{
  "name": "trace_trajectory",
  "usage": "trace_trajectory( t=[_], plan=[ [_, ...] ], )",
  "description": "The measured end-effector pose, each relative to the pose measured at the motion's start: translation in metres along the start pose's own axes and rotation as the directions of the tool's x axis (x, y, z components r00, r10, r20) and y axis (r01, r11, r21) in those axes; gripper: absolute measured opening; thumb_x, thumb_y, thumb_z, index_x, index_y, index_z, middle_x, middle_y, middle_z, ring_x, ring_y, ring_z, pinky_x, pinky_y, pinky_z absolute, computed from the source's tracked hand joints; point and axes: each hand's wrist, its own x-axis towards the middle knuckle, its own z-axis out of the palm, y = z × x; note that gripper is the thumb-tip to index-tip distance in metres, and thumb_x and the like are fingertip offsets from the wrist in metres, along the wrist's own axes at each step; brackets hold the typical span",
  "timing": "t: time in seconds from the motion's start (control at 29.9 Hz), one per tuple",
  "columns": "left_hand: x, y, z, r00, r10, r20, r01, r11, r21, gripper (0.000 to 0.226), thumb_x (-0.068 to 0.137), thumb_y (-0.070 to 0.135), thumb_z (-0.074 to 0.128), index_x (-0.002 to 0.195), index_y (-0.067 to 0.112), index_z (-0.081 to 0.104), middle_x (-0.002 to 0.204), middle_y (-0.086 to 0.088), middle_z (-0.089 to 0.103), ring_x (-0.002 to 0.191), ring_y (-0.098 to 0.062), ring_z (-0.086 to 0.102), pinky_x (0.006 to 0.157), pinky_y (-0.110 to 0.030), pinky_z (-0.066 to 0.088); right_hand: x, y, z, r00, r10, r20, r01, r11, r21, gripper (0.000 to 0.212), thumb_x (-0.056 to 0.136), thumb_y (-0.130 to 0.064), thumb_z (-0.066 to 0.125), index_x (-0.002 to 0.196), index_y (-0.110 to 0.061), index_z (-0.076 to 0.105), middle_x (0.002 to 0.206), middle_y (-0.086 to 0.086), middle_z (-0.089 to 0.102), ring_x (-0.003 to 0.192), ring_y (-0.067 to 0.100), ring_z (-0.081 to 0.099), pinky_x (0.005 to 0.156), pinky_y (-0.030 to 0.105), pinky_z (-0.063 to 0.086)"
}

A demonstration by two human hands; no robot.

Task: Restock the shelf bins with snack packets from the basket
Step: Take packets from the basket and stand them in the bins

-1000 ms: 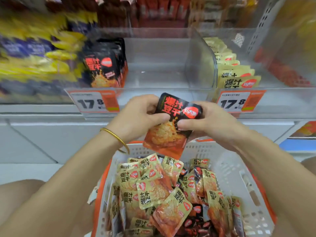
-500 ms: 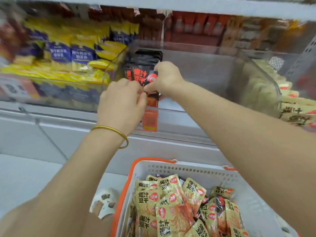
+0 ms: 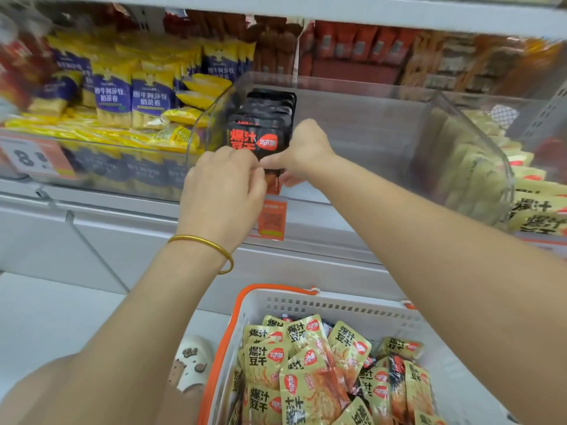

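Snack packets (image 3: 256, 139) in clear shelf bin (image 3: 352, 124)

bin (image 3: 352, 142) open rightward, black packets (image 3: 267, 118) blocking left

Both arms are stretched forward and up, hands nearly touching. Left hand (image 3: 223, 186) has fingers curled, pinching; right hand (image 3: 302, 154) pinches too, thumb pointing left.

Bright, even light, faint shadows; shelf packets (image 3: 116, 96) smeared by blur toward left and top edges, wide-angle bowing at frame edges.
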Motion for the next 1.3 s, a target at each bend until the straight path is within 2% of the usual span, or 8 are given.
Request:
trace_trajectory(
  t=[0.17, 0.27, 0.43, 0.63, 0.77, 1.0, 1.1, 1.3],
  plan=[
    [-0.028, 0.033, -0.021, 0.961, 0.211, -0.178, -0.207, 0.978, 0.039, 0.026, 0.089, 0.026, 0.040, 0.089, 0.012, 0.061, 0.084, -0.009, 0.059, 0.081, -0.034, 0.050, 0.067, -0.044, 0.038, -0.064, 0.006, -0.054, 0.969, -0.185, -0.162, 0.194, 0.980, 0.041, 0.043, 0.078, -0.010, 0.076, 0.081, -0.015, 0.034, 0.071, 0.004, 0.049, 0.051, 0.021, 0.061, 0.043, 0.029, 0.051],
    [-0.059, 0.066, -0.009, 0.968, 0.251, 0.010, -0.246, 0.956, -0.161, 0.028, 0.089, 0.030, 0.036, 0.086, 0.014, 0.059, 0.079, -0.004, 0.059, 0.080, -0.029, 0.053, 0.065, -0.043, 0.044, -0.138, 0.040, -0.092, 0.964, -0.248, -0.097, 0.253, 0.966, 0.049, 0.033, 0.080, -0.011, 0.074, 0.076, -0.015, 0.041, 0.064, 0.003, 0.051, 0.046, 0.018, 0.062, 0.039, 0.027, 0.046],
    [-0.113, 0.097, 0.057, 0.738, 0.297, 0.605, -0.295, 0.950, -0.107, 0.021, 0.096, 0.029, 0.037, 0.095, 0.021, 0.057, 0.100, -0.001, 0.063, 0.097, -0.026, 0.059, 0.070, -0.032, 0.045, -0.176, 0.170, -0.084, 0.890, 0.287, 0.353, -0.236, 0.955, -0.180, 0.012, 0.089, -0.012, 0.065, 0.083, -0.006, 0.056, 0.068, 0.009, 0.060, 0.055, 0.019, 0.063, 0.052, 0.031, 0.055],
    [-0.147, 0.100, 0.107, 0.513, 0.215, 0.831, -0.322, 0.946, -0.046, 0.017, 0.095, 0.026, 0.039, 0.094, 0.023, 0.056, 0.103, 0.001, 0.063, 0.094, -0.021, 0.057, 0.077, -0.037, 0.051, -0.177, 0.306, -0.013, 0.712, 0.575, 0.403, -0.442, 0.813, -0.379, 0.019, 0.093, -0.007, 0.055, 0.105, 0.005, 0.061, 0.095, 0.017, 0.069, 0.085, 0.028, 0.069, 0.077, 0.039, 0.058],
    [-0.156, 0.101, 0.121, 0.469, 0.209, 0.858, -0.380, 0.925, -0.017, 0.019, 0.096, 0.027, 0.039, 0.098, 0.025, 0.058, 0.105, 0.003, 0.062, 0.095, -0.020, 0.057, 0.073, -0.033, 0.050, -0.189, 0.339, 0.034, 0.758, 0.519, 0.395, -0.421, 0.852, -0.311, 0.028, 0.096, -0.014, 0.051, 0.115, 0.003, 0.063, 0.119, 0.018, 0.062, 0.108, 0.030, 0.059, 0.092, 0.038, 0.049],
    [-0.154, 0.095, 0.125, 0.442, 0.178, 0.879, -0.343, 0.939, -0.017, 0.019, 0.095, 0.027, 0.040, 0.096, 0.024, 0.059, 0.101, 0.002, 0.062, 0.093, -0.020, 0.058, 0.077, -0.038, 0.052, -0.184, 0.356, 0.058, 0.711, 0.539, 0.452, -0.546, 0.828, -0.128, 0.006, 0.089, -0.011, 0.065, 0.088, -0.005, 0.063, 0.086, 0.010, 0.062, 0.083, 0.027, 0.063, 0.080, 0.038, 0.055],
    [-0.151, 0.097, 0.125, 0.448, 0.171, 0.877, -0.310, 0.951, -0.027, 0.021, 0.095, 0.025, 0.040, 0.099, 0.023, 0.060, 0.103, 0.001, 0.061, 0.093, -0.020, 0.057, 0.077, -0.036, 0.051, -0.170, 0.348, 0.038, 0.778, 0.501, 0.379, -0.488, 0.862, -0.137, 0.022, 0.087, -0.012, 0.066, 0.072, -0.014, 0.050, 0.075, 0.002, 0.053, 0.070, 0.018, 0.053, 0.062, 0.027, 0.045],
    [-0.136, 0.104, 0.119, 0.524, 0.113, 0.844, -0.042, 0.993, -0.107, 0.042, 0.093, 0.026, 0.054, 0.133, 0.013, 0.045, 0.133, -0.008, 0.052, 0.117, -0.023, 0.052, 0.093, -0.031, 0.042, -0.146, 0.290, -0.036, 0.896, 0.322, 0.304, -0.298, 0.946, -0.126, 0.015, 0.089, -0.008, 0.063, 0.081, -0.009, 0.051, 0.086, 0.014, 0.058, 0.079, 0.028, 0.059, 0.073, 0.042, 0.054]
  ],
)
